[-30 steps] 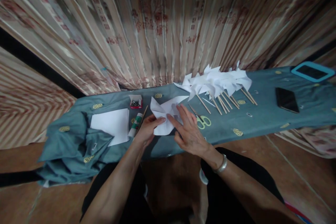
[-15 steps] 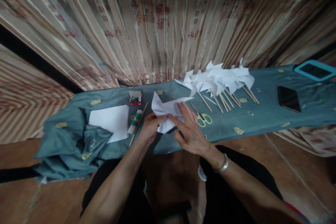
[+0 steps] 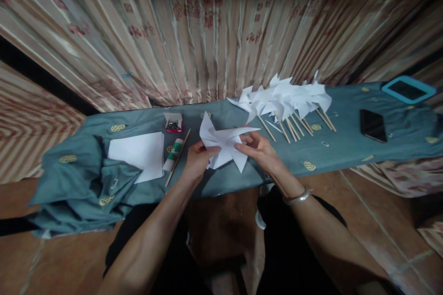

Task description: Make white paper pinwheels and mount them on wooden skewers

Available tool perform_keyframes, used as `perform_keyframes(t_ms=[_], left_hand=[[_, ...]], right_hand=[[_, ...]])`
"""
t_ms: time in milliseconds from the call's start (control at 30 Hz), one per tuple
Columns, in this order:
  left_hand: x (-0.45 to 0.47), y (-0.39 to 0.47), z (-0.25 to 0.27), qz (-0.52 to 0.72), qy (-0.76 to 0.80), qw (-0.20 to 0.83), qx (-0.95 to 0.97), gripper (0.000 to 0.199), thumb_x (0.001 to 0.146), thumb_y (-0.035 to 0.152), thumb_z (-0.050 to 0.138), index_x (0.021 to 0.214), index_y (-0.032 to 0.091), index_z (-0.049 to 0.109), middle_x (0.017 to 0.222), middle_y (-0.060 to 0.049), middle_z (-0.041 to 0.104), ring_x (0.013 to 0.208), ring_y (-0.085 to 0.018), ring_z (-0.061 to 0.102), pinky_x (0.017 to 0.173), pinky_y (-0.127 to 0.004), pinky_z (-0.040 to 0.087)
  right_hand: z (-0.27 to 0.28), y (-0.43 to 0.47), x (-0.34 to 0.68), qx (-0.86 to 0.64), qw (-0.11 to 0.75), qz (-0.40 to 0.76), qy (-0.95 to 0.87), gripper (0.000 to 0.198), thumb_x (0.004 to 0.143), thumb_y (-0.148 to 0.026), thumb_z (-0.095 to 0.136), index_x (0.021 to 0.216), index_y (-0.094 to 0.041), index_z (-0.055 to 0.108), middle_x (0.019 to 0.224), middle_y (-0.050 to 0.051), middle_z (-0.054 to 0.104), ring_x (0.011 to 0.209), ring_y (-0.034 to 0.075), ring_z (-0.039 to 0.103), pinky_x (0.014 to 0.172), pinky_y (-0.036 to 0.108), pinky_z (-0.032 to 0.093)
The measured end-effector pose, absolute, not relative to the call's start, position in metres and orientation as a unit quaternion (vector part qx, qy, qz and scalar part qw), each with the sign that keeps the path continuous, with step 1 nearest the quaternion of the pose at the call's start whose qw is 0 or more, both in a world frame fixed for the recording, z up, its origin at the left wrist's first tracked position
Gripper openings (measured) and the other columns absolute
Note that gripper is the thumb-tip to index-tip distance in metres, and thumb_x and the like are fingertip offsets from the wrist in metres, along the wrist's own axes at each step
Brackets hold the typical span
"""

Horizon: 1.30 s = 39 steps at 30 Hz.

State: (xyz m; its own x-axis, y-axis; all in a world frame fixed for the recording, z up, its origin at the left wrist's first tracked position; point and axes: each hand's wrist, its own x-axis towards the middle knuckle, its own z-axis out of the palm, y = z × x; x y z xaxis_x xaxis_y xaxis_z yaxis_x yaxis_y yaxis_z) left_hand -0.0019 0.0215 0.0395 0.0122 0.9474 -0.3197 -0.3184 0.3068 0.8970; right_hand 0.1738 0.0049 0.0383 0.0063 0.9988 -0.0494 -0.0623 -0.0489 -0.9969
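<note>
Here, paper pinwheel (image 3: 224,144) held between both hands.

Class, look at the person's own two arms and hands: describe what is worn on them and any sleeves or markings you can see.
Both forearms are bare, with no sleeves showing. The left hand wears nothing visible: no ring, watch or glove. The right hand is also ungloved, but a silver-coloured metal bangle circles its wrist. No markings are visible on either arm.
</note>
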Motion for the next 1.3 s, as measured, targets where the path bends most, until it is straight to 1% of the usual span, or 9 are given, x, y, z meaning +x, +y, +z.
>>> perform_keyframes(t_ms=[33,100,200,367,467,633,833,1167,1300], left_hand=[[-0.001,0.020,0.040,0.493,0.497,0.637,0.323,0.026,0.042,0.018,0.082,0.066,0.017,0.073,0.062,0.000,0.071,0.055,-0.015,0.059,0.055,-0.026,0.045],[0.001,0.018,0.041,0.484,0.498,0.637,0.334,0.025,0.042,0.019,0.083,0.065,0.016,0.072,0.060,0.000,0.069,0.057,-0.016,0.060,0.056,-0.026,0.045],[0.004,0.016,0.040,0.473,0.498,0.637,0.351,0.024,0.042,0.019,0.083,0.063,0.016,0.071,0.057,0.001,0.067,0.057,-0.017,0.059,0.056,-0.026,0.046],[0.005,0.018,0.033,0.482,0.486,0.625,0.375,0.025,0.043,0.023,0.082,0.064,0.016,0.071,0.060,0.001,0.069,0.055,-0.014,0.057,0.057,-0.026,0.046],[0.004,0.019,0.027,0.481,0.487,0.612,0.396,0.025,0.043,0.026,0.082,0.064,0.016,0.070,0.062,0.001,0.070,0.056,-0.015,0.059,0.060,-0.027,0.047],[0.003,0.019,0.023,0.481,0.491,0.596,0.415,0.026,0.046,0.026,0.082,0.067,0.016,0.071,0.065,0.000,0.071,0.059,-0.016,0.060,0.063,-0.028,0.048],[0.004,0.018,0.027,0.487,0.483,0.611,0.394,0.027,0.043,0.025,0.083,0.064,0.016,0.070,0.063,0.001,0.070,0.058,-0.015,0.060,0.063,-0.029,0.049],[0.004,0.018,0.025,0.482,0.501,0.609,0.381,0.024,0.043,0.021,0.081,0.063,0.015,0.070,0.060,0.001,0.069,0.054,-0.014,0.057,0.058,-0.026,0.046],[0.002,0.020,0.028,0.493,0.488,0.630,0.349,0.028,0.041,0.021,0.083,0.065,0.015,0.070,0.062,0.001,0.070,0.056,-0.014,0.059,0.061,-0.027,0.046]], right_hand=[[0.038,0.006,0.172,-0.488,0.496,0.561,-0.448,0.081,0.059,-0.047,0.085,0.128,-0.020,0.053,0.100,0.006,0.074,0.094,0.025,0.071,0.088,0.042,0.056],[0.039,0.006,0.169,-0.490,0.482,0.593,-0.419,0.082,0.053,-0.041,0.089,0.125,-0.019,0.055,0.094,0.003,0.076,0.087,0.024,0.072,0.083,0.040,0.058],[0.041,0.006,0.163,-0.515,0.477,0.591,-0.398,0.082,0.048,-0.034,0.091,0.121,-0.018,0.057,0.088,0.002,0.076,0.084,0.025,0.072,0.080,0.039,0.059],[0.038,0.008,0.159,-0.538,0.487,0.570,-0.385,0.081,0.043,-0.031,0.092,0.116,-0.018,0.059,0.087,0.001,0.075,0.080,0.024,0.072,0.075,0.035,0.059],[0.036,0.008,0.159,-0.545,0.487,0.561,-0.389,0.075,0.044,-0.030,0.091,0.111,-0.017,0.062,0.083,0.000,0.075,0.075,0.022,0.071,0.071,0.033,0.058],[0.035,0.008,0.157,-0.552,0.490,0.554,-0.386,0.058,0.048,-0.026,0.085,0.102,-0.016,0.067,0.081,0.001,0.075,0.073,0.020,0.069,0.070,0.031,0.056],[0.040,0.006,0.154,-0.519,0.489,0.568,-0.411,0.036,0.053,-0.026,0.080,0.088,-0.017,0.073,0.078,0.001,0.075,0.068,0.020,0.069,0.065,0.030,0.056],[0.038,0.006,0.151,-0.525,0.478,0.575,-0.406,0.033,0.053,-0.025,0.081,0.084,-0.017,0.073,0.079,0.002,0.076,0.073,0.022,0.069,0.070,0.032,0.055],[0.040,0.008,0.153,-0.509,0.469,0.599,-0.403,0.040,0.051,-0.031,0.086,0.085,-0.017,0.071,0.080,0.001,0.075,0.072,0.021,0.070,0.072,0.033,0.056]])
